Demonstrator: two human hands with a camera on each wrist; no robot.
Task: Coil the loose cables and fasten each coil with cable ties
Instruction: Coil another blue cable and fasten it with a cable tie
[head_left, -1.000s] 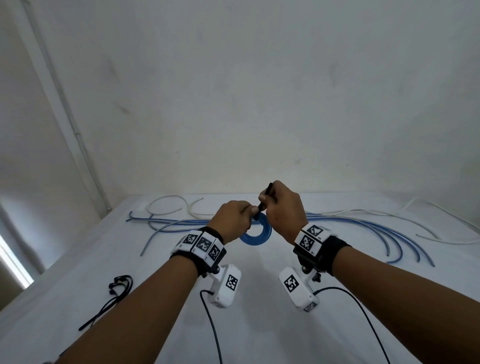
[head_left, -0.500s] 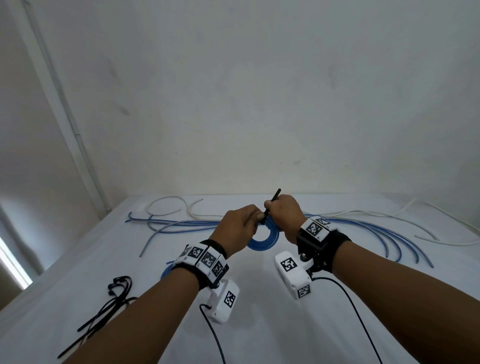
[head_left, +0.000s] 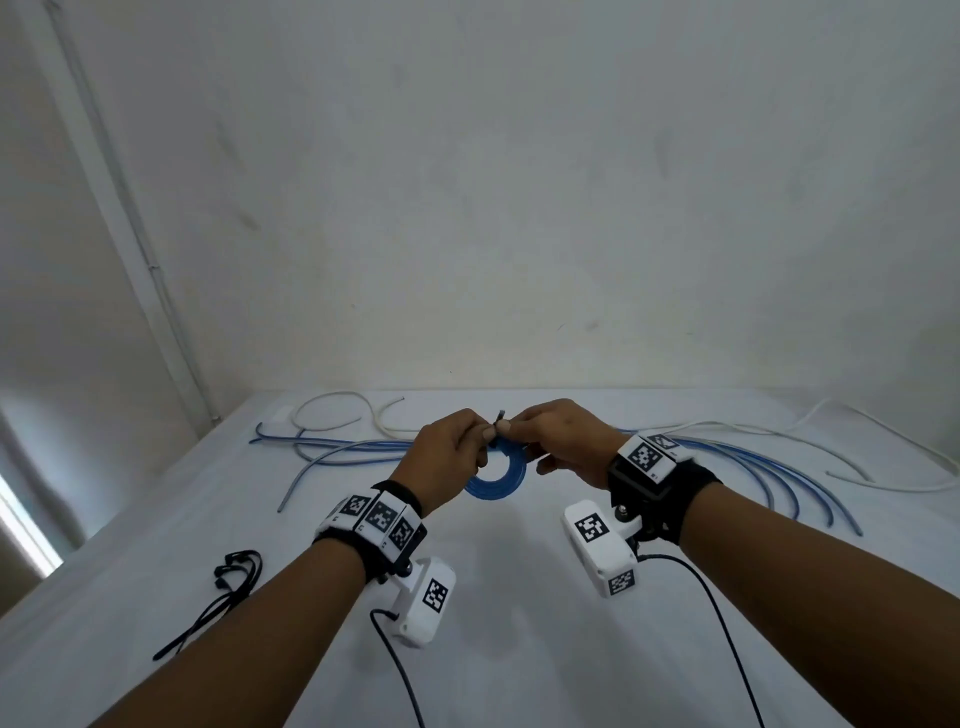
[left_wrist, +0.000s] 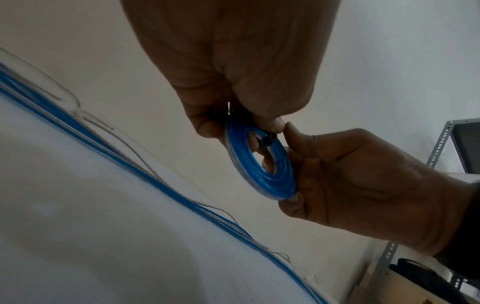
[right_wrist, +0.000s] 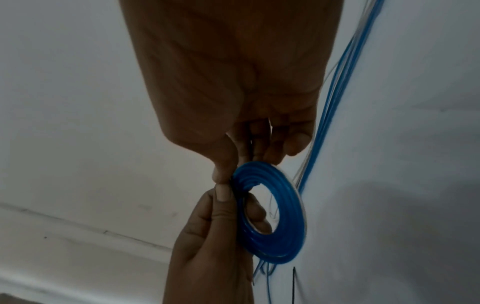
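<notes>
A small blue cable coil (head_left: 500, 478) is held upright above the white table (head_left: 519, 649) between both hands. My left hand (head_left: 480, 435) pinches the coil's upper rim, thumb on the near face and a finger through the hole (right_wrist: 255, 207). A black cable tie (head_left: 500, 415) wraps the coil there, and its head (left_wrist: 267, 141) shows in the left wrist view. My right hand (head_left: 511, 428) pinches the tie's short tail just above the coil, while its other fingers (left_wrist: 293, 197) lie behind the coil (left_wrist: 259, 162).
Loose blue cables (head_left: 779, 478) and white cables (head_left: 332, 415) lie along the far side of the table. A bunch of black cable ties (head_left: 234, 577) lies near the left edge. A wall stands close behind. A metal shelf (left_wrist: 441, 144) stands to the right.
The tie's tail stood well above the right hand before; now only a short stub shows between the fingertips. The right fingers have closed in on the left fingertips at the coil's top.
</notes>
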